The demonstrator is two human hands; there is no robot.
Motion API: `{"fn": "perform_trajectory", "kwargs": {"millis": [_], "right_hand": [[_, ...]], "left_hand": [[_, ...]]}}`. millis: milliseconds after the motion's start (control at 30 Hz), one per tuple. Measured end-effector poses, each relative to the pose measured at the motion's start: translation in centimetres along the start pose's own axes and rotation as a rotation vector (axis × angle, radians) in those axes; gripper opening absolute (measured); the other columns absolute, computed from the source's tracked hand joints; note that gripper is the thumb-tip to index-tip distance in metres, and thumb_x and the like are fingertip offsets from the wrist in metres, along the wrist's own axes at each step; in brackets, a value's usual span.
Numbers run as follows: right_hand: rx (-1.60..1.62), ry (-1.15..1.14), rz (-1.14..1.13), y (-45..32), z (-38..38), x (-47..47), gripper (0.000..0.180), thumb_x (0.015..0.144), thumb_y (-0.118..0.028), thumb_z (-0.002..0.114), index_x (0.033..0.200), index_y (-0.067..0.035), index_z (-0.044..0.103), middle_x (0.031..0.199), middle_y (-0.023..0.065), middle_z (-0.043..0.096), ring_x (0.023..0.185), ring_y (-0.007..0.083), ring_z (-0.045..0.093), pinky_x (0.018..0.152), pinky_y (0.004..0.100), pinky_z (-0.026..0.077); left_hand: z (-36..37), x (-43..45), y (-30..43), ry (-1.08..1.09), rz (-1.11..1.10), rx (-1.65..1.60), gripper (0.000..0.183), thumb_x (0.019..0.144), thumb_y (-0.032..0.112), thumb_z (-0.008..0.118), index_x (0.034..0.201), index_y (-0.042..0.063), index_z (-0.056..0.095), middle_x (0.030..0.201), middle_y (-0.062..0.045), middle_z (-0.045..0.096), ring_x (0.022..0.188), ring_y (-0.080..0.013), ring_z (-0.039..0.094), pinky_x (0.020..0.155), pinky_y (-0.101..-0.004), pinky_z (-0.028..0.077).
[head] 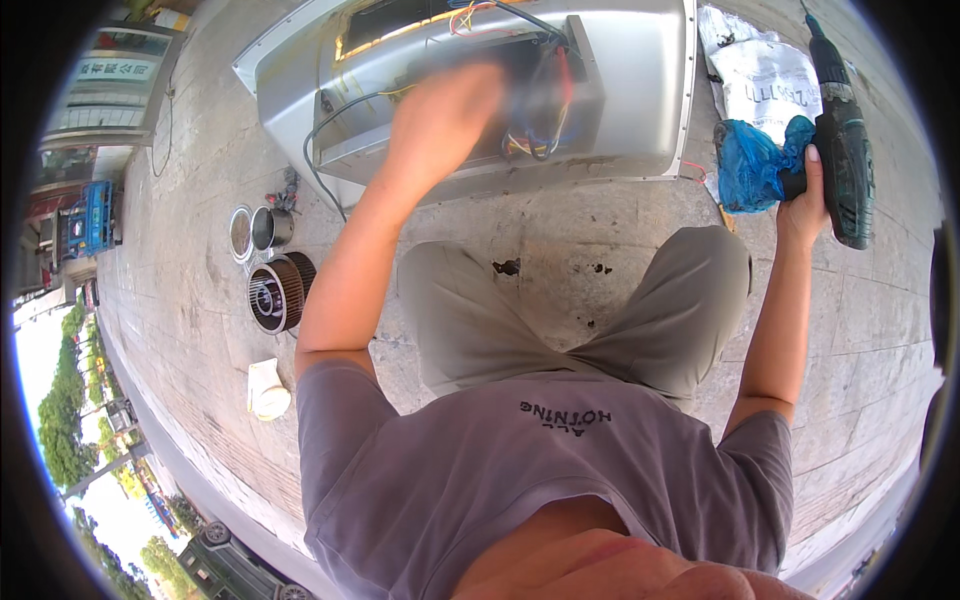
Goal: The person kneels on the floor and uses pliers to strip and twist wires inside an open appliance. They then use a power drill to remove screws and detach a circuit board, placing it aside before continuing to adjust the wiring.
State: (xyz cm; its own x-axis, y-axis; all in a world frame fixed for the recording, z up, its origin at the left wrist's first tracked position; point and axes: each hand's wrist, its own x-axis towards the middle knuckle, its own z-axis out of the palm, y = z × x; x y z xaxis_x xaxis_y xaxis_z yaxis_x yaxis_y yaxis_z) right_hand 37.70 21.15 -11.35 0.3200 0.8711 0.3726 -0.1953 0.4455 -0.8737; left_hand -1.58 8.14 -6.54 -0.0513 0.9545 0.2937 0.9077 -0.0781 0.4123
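My right hand (806, 199) grips the handle of a cordless drill (844, 142) at the right, its bit pointing away from me. Blue plastic film (746, 169) wraps the foot of the drill. My left hand (457, 97), blurred, is over the open recess of a stainless steel range hood housing (645, 97); its fingertips cannot be made out, nor whether they hold anything. Red, yellow and blue wires (551, 139) hang inside the recess beside that hand. A dark cable (309, 146) runs out over the near edge of the housing.
A blower wheel (277, 296), a metal ring (241, 234) and a small round metal can (272, 228) are on the paving at the left. Closer to me lies a cream plastic part (267, 390). A white woven sack (772, 79) lies right of the housing. Both my knees are before it.
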Motion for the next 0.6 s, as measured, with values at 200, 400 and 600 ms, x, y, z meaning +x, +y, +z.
{"fn": "perform_trajectory", "kwargs": {"millis": [200,400,600], "right_hand": [[-0.691,-0.028,0.001,13.3,-13.9,4.8,0.043,0.082,-0.013,0.075,0.121,-0.001,0.061,0.118,0.0079,0.062,0.100,0.0190,0.059,0.090,0.0326,0.047],[-0.749,0.269,0.217,25.2,-28.7,3.3,0.037,0.071,-0.007,0.081,0.102,0.006,0.065,0.099,0.0145,0.068,0.085,0.0240,0.065,0.074,0.0375,0.052],[-0.991,0.568,0.283,26.3,-36.6,-1.4,0.046,0.062,-0.016,0.088,0.097,0.005,0.066,0.096,0.0185,0.069,0.084,0.0298,0.067,0.073,0.0431,0.053]], "left_hand": [[1.4,3.1,1.2,-0.195,-0.211,0.053,0.040,0.088,0.032,0.065,0.120,0.008,0.062,0.103,-0.008,0.071,0.094,-0.0200,0.069,0.081,-0.0321,0.052],[1.9,5.7,1.7,-0.374,-0.265,-0.031,0.031,0.088,0.010,0.064,0.117,-0.002,0.060,0.082,-0.003,0.065,0.069,-0.0122,0.059,0.064,-0.0266,0.049],[-3.1,7.9,3.0,-0.410,-0.517,-0.303,0.041,0.088,0.001,0.056,0.129,-0.005,0.050,0.077,-0.003,0.058,0.065,-0.0096,0.055,0.058,-0.0235,0.045]]}}
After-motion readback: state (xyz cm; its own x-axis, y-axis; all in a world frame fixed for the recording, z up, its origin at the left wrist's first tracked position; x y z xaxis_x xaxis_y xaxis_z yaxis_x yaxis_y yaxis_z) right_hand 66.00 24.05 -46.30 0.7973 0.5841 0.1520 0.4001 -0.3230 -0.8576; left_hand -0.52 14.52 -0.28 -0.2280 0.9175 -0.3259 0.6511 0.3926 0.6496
